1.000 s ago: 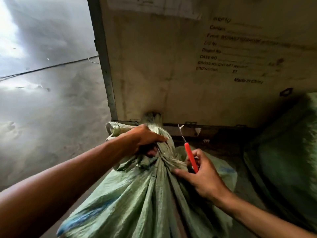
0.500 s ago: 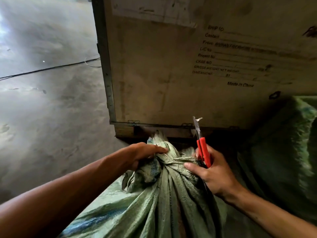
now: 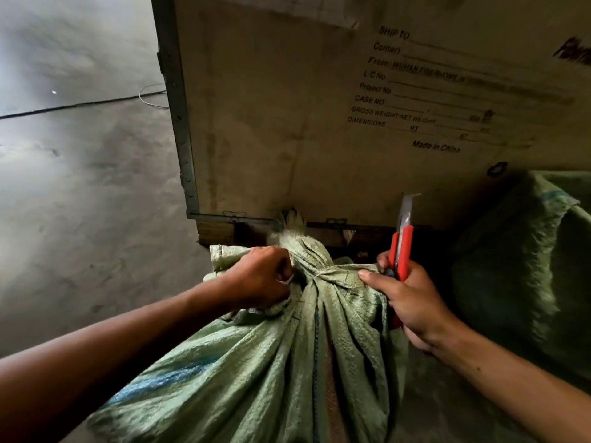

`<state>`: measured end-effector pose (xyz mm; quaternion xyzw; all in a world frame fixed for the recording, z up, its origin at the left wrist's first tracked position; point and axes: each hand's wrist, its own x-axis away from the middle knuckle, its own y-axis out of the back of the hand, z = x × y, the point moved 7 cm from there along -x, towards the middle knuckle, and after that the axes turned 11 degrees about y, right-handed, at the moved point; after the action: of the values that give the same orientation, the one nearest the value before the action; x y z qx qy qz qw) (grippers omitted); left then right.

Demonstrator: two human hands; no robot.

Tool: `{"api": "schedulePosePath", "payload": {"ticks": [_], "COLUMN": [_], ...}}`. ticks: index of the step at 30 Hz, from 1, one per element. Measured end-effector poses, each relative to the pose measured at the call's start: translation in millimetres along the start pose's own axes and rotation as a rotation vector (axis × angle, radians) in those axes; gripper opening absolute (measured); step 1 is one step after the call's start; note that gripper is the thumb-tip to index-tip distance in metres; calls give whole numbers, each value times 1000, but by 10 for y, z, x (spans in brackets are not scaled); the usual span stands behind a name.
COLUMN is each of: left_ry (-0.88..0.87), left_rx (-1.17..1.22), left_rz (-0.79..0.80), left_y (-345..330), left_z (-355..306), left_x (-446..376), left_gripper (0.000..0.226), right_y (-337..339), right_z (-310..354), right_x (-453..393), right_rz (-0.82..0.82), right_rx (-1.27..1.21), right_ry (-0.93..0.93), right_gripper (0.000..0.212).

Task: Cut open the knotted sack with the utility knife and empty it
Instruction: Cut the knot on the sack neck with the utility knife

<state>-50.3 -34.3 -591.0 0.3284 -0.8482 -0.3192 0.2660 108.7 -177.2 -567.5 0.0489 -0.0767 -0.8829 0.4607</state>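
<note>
A pale green woven sack [image 3: 256, 362] lies in front of me, its neck bunched and tied with a thin string knot [image 3: 323, 271]. My left hand [image 3: 259, 276] is closed on the gathered cloth just left of the knot. My right hand [image 3: 412, 298] grips a red utility knife [image 3: 403, 247] to the right of the knot, with the blade out and pointing up and away. The right thumb rests on the sack cloth beside the tie. The blade is clear of the sack.
A large wooden shipping crate [image 3: 287, 123] with printed labels stands right behind the sack. A second green sack [image 3: 527, 266] sits at the right. Bare concrete floor [image 3: 80, 187] with a thin cable spreads to the left.
My right hand shifted right of the knot and turned the knife more upright, the blade now higher. My left hand closed into a tighter fist on the neck cloth.
</note>
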Motion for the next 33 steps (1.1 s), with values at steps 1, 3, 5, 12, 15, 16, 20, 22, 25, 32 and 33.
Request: {"api": "schedulePosePath", "payload": {"ticks": [1,3,5,12,15,16,20,22,25,32,33], "left_ry": [167,474,551,597,587,582,566,545,532,507,506], "left_rx": [221,594,642,681,635,613,553,551,519,483,484], "left_rz": [129,425,581,283,195,179,85,43,35,22,21], "left_y": [-82,-306,-447,-258,-41,24,288,379,418,460,466], "left_z": [95,213,189,163,126,116,71,19,-36,-53,-53], "left_x": [-4,77,116,-112,-139,-143,-152,-141,-136,-117,-119], "left_gripper": [13,40,64,40,55,56,32,30,32,56,56], "right_y": [-15,-55,-89,-26,46,54,-59,-140,-240,-273,-279], "right_z": [0,-13,-35,228,452,537,824,915,987,1032,1033], "right_x": [8,30,50,-27,10,34,205,304,391,417,421], "right_rz": [14,45,84,177,160,169,325,369,379,342,338], "right_rx": [8,19,-5,412,746,849,1110,1171,1269,1404,1417], "right_ry": [4,6,-18,118,210,260,547,649,708,740,744], "right_gripper": [31,31,33,27,50,55,52,52,55,56,56]}}
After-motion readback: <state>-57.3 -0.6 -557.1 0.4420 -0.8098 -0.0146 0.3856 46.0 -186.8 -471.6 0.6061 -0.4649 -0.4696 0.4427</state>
